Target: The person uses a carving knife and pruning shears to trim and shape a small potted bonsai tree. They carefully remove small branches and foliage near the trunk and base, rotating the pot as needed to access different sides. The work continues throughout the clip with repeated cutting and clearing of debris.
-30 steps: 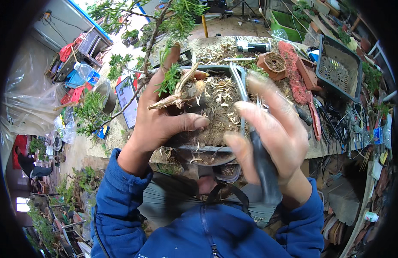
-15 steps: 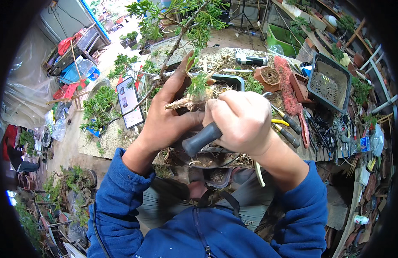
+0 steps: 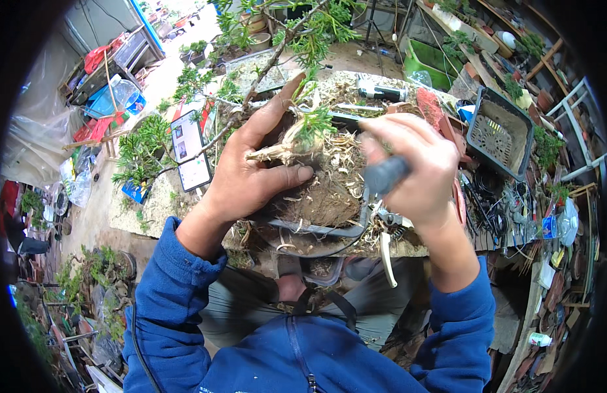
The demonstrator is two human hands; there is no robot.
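A small juniper with green foliage (image 3: 316, 39) and a pale, stripped stub of trunk (image 3: 277, 153) stands in front of me. My left hand (image 3: 234, 173) is closed round the base of its trunk, thumb on the near side. Below lies a brown soil mass (image 3: 320, 203) strewn with pale wood shavings, in a dark shallow tray (image 3: 342, 232). Right of the trunk, and apart from it, my right hand (image 3: 424, 164) grips a hand tool by its thick black handle (image 3: 386, 175). Hand and handle are slightly blurred; I cannot make out the tool's working end.
A phone (image 3: 190, 147) leans left of the tree. A cream-coloured tool handle (image 3: 387, 261) juts over the table's near edge. Rightward are a black plastic basket (image 3: 500, 134) and tangled dark cables (image 3: 490, 196). A green bin (image 3: 426, 65) stands beyond the table.
My right hand has drawn back rightward from the trunk with the black-handled tool, uncovering the soil and shavings. My left hand keeps its hold on the trunk.
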